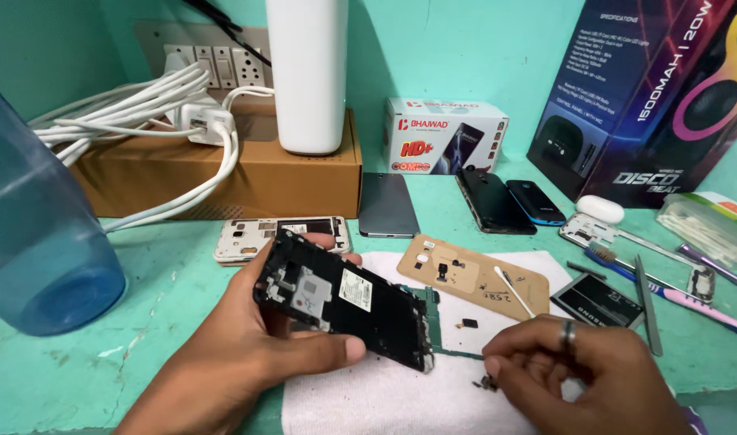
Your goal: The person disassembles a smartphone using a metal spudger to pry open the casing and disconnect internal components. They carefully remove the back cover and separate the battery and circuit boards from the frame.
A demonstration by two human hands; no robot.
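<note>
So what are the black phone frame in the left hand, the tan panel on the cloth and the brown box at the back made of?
The black phone frame, held in the left hand, looks like matte moulded plastic with a metal plate showing grey. The tan panel seems thin plastic, smooth, with cut-outs. The brown box looks like plain cardboard, dull and folded at the edges. The cloth appears white towelling.

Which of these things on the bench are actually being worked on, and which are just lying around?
In use:
- black phone frame, gripped by the left hand
- tiny dark parts on the white cloth, under the right hand
- green circuit board

Lying about:
- gold back cover
- battery
- toothbrush
- blue jug
- cardboard box
</note>
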